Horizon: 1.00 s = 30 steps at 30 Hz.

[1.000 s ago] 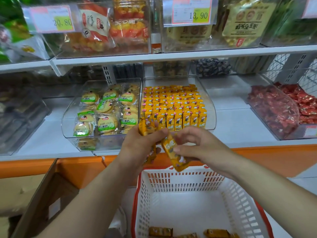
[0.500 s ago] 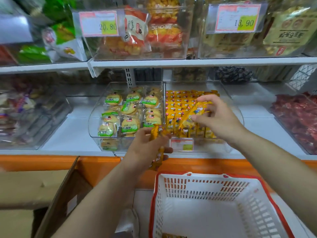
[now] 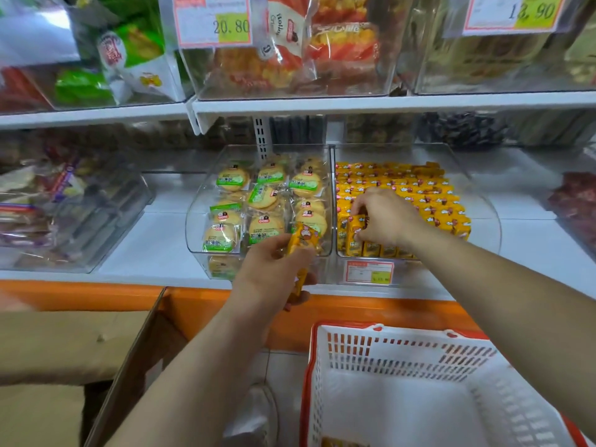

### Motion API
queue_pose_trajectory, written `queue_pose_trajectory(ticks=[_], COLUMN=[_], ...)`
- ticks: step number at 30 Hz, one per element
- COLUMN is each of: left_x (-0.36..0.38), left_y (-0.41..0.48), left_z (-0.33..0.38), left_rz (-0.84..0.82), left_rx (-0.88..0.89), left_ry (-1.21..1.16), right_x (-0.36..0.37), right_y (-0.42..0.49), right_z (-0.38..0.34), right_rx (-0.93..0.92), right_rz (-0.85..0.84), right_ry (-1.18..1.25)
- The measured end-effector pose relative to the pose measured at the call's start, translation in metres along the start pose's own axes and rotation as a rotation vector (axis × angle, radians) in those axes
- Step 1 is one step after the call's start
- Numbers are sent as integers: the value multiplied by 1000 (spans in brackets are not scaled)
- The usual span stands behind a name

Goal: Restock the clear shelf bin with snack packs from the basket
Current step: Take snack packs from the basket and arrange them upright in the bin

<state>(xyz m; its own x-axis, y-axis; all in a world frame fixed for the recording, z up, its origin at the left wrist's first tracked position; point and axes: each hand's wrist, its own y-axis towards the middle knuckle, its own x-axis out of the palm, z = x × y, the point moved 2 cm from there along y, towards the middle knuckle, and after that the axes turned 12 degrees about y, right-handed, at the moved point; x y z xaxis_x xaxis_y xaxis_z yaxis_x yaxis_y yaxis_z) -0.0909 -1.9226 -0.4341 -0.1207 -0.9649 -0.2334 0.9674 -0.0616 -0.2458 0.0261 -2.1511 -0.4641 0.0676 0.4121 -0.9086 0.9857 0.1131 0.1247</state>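
Over clear bin (image 3: 482,234), right hand (image 3: 388,221) pinches pack (image 3: 354,232); left hand (image 3: 270,273) grips spares (image 3: 303,242).

**Two bare hands, two bare forearms**

Of the person, only the two arms are in the view. The left hand (image 3: 274,269) and the right hand (image 3: 383,221) are bare, and so are both wrists. The left forearm (image 3: 193,366) is uncovered along all its visible length, down to the bottom edge of the view. The right forearm (image 3: 516,301) is uncovered in the same way, as far as the right edge. Both forearms look smooth and rather slender. The fingernails are too small to describe. Low between the arms, a pale grey rounded shape (image 3: 258,411) may be the toe of a shoe, but it is too blurred to tell.
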Motion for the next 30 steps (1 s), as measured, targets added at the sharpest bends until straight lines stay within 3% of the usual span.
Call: queue_pose_trajectory(ticks=[6, 9, 11, 13, 16, 19, 24, 28, 30], left_x=[8, 13, 19, 28, 47, 68, 79, 76, 75], left_y=[2, -1, -3, -5, -7, -11, -14, -11, -12], left_z=[4, 7, 9, 11, 13, 14, 16, 21, 21], left_rz=[-68, -67, -91, -132, -208, -239, -94, -32, -47], left_rx=[-40, -7, 9, 27, 53, 87, 93, 127, 121], left_ry=[-135, -176, -202, -201, -209, -198, -126, -118, -130], right_x=[-4, -25, -40, -50, -55, -50, -54, -53, -51], right_y=[-7, -23, -45, -73, -111, -128, -134, -139, -141], right_z=[-2, -4, -6, -8, -14, -15, -10, -7, -10], right_rx=[-17, -15, -45, -42, 2, 58, 32, 32, 22], right_rz=[-14, 77, 187, 237, 126, 47, 56, -113, -107], right_ry=[-35, 10, 199, 543, 1011, 1273, 1154, 1073, 993])
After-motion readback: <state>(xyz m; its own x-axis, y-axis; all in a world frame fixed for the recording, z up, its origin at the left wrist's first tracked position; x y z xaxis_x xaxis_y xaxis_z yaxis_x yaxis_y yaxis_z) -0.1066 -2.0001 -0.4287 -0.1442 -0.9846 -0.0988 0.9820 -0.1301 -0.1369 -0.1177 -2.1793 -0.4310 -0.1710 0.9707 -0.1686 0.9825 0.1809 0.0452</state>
